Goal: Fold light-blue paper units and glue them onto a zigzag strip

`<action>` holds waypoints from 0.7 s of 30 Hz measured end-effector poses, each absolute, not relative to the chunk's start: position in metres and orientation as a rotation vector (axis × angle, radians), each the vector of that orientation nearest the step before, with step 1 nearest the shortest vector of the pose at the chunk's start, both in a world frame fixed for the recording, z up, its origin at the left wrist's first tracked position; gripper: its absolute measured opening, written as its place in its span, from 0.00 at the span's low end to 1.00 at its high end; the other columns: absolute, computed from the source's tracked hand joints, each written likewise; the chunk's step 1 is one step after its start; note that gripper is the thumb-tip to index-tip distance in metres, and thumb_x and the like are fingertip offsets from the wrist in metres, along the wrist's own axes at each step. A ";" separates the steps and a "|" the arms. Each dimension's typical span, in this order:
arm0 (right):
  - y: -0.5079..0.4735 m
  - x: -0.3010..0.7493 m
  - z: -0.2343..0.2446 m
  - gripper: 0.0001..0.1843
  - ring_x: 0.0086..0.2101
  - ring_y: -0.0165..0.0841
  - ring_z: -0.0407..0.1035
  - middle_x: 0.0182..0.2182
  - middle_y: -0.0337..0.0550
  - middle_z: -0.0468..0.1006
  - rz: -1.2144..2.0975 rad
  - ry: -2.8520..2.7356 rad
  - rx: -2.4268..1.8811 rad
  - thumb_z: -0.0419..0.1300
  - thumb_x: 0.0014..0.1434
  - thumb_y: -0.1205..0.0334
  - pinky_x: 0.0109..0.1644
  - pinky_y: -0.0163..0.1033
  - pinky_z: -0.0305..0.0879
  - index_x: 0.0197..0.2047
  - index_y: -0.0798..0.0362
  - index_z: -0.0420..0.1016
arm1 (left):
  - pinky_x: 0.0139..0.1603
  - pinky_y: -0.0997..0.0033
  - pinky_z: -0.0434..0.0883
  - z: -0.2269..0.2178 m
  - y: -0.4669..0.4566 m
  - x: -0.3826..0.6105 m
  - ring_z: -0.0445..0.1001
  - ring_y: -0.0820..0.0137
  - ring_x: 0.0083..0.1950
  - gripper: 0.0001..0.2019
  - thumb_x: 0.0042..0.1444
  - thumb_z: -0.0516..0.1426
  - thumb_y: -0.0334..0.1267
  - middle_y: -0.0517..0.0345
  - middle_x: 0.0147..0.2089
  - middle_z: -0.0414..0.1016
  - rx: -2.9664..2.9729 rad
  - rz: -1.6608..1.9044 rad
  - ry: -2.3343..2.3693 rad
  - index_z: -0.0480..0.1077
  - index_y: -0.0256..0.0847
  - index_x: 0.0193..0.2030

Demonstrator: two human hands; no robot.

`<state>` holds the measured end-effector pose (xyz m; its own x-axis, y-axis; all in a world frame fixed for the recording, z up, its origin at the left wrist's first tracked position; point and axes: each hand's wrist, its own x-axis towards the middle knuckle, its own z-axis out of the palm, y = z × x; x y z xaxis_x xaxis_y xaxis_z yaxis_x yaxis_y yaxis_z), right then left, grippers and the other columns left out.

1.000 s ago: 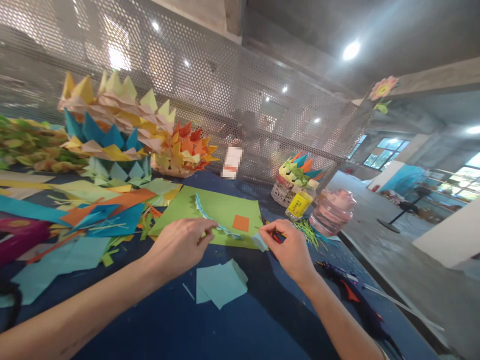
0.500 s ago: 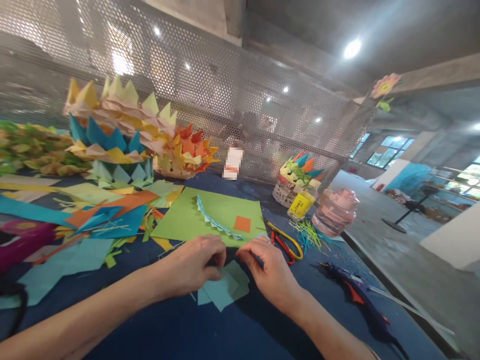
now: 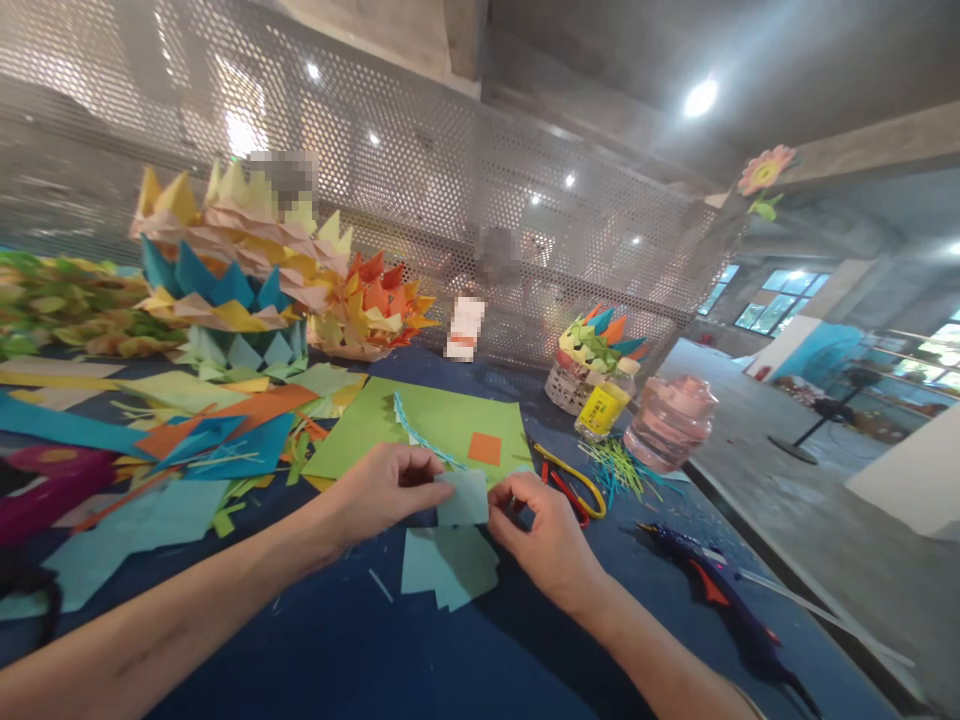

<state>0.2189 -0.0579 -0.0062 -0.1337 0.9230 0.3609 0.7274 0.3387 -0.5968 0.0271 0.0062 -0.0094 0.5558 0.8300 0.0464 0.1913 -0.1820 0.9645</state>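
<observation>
Both my hands pinch one small light blue paper square (image 3: 463, 498) and hold it just above the dark blue table (image 3: 360, 650). My left hand (image 3: 382, 490) grips its left edge with thumb and fingers closed. My right hand (image 3: 541, 535) grips its right edge the same way. Below the square lies a small pile of more light blue squares (image 3: 448, 568). Behind my hands a green sheet (image 3: 442, 425) carries a chain of folded blue pieces (image 3: 416, 430) and a small orange square (image 3: 484, 448).
Scissors with red and yellow handles (image 3: 571, 482) lie right of my right hand. A glue gun (image 3: 712, 590), a yellow-labelled bottle (image 3: 602, 405), a pink jar (image 3: 666, 420) and a basket of folded pieces (image 3: 592, 365) stand to the right. Folded paper models (image 3: 232, 270) and loose coloured sheets (image 3: 187, 430) fill the left.
My hands moved from the green sheet down to the pile of blue squares, took one square and lifted it off the pile.
</observation>
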 end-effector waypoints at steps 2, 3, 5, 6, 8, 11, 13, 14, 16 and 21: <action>-0.057 0.219 -0.006 0.02 0.30 0.31 0.67 0.27 0.38 0.73 0.385 -1.881 -1.459 0.59 0.53 0.67 0.34 0.34 0.63 0.29 0.53 0.70 | 0.30 0.74 0.63 -0.005 0.005 0.026 0.69 0.72 0.28 0.11 0.47 0.59 0.44 0.62 0.25 0.71 1.563 0.756 0.832 0.69 0.37 0.30; -0.056 0.219 -0.006 0.01 0.30 0.31 0.67 0.28 0.38 0.74 0.387 -1.859 -1.463 0.59 0.53 0.67 0.34 0.34 0.63 0.30 0.53 0.71 | 0.32 0.74 0.64 -0.003 0.005 0.025 0.69 0.72 0.29 0.11 0.46 0.59 0.43 0.61 0.27 0.71 1.519 0.773 0.815 0.68 0.37 0.31; -0.055 0.220 -0.007 0.01 0.30 0.30 0.67 0.28 0.39 0.73 0.388 -1.823 -1.460 0.58 0.53 0.68 0.34 0.34 0.64 0.30 0.53 0.70 | 0.33 0.73 0.65 0.000 0.004 0.025 0.69 0.73 0.29 0.11 0.46 0.60 0.43 0.61 0.27 0.72 1.478 0.789 0.806 0.68 0.37 0.31; -0.055 0.220 -0.007 0.02 0.30 0.30 0.66 0.28 0.39 0.73 0.394 -1.814 -1.455 0.58 0.53 0.68 0.34 0.34 0.64 0.30 0.53 0.70 | 0.33 0.73 0.65 0.000 0.004 0.025 0.69 0.73 0.29 0.11 0.45 0.60 0.42 0.61 0.27 0.71 1.474 0.791 0.812 0.67 0.37 0.31; -0.054 0.220 -0.008 0.03 0.29 0.30 0.65 0.27 0.38 0.72 0.419 -1.802 -1.445 0.57 0.53 0.69 0.34 0.34 0.64 0.29 0.53 0.68 | 0.32 0.73 0.65 0.000 0.004 0.025 0.69 0.73 0.28 0.11 0.45 0.60 0.42 0.62 0.25 0.70 1.473 0.780 0.829 0.67 0.37 0.31; -0.055 0.220 -0.009 0.03 0.28 0.29 0.64 0.26 0.37 0.70 0.460 -1.802 -1.427 0.57 0.52 0.69 0.33 0.33 0.63 0.29 0.53 0.67 | 0.31 0.72 0.65 -0.002 0.005 0.027 0.69 0.73 0.27 0.11 0.44 0.60 0.43 0.63 0.24 0.70 1.471 0.762 0.829 0.66 0.38 0.30; -0.056 0.220 -0.009 0.03 0.28 0.29 0.63 0.25 0.36 0.68 0.465 -1.808 -1.407 0.56 0.52 0.69 0.33 0.33 0.62 0.29 0.53 0.66 | 0.30 0.72 0.65 -0.003 0.005 0.027 0.69 0.73 0.26 0.12 0.44 0.61 0.43 0.63 0.24 0.70 1.467 0.754 0.836 0.66 0.38 0.30; -0.056 0.220 -0.010 0.03 0.27 0.29 0.63 0.25 0.36 0.67 0.464 -1.812 -1.396 0.56 0.52 0.69 0.32 0.33 0.62 0.29 0.52 0.65 | 0.30 0.73 0.64 -0.003 0.005 0.027 0.68 0.73 0.25 0.12 0.43 0.61 0.44 0.64 0.23 0.70 1.463 0.751 0.840 0.66 0.38 0.30; -0.057 0.220 -0.010 0.04 0.27 0.28 0.62 0.24 0.35 0.66 0.459 -1.814 -1.380 0.55 0.53 0.70 0.32 0.33 0.62 0.28 0.52 0.64 | 0.29 0.73 0.64 -0.005 0.005 0.027 0.67 0.74 0.24 0.13 0.42 0.62 0.43 0.66 0.21 0.69 1.450 0.751 0.847 0.65 0.38 0.30; -0.056 0.221 -0.009 0.03 0.29 0.31 0.66 0.28 0.39 0.71 0.454 -1.819 -1.358 0.56 0.56 0.66 0.36 0.35 0.65 0.35 0.53 0.70 | 0.28 0.74 0.65 -0.010 0.005 0.030 0.67 0.75 0.23 0.12 0.41 0.62 0.39 0.65 0.22 0.70 1.409 0.712 0.835 0.65 0.38 0.30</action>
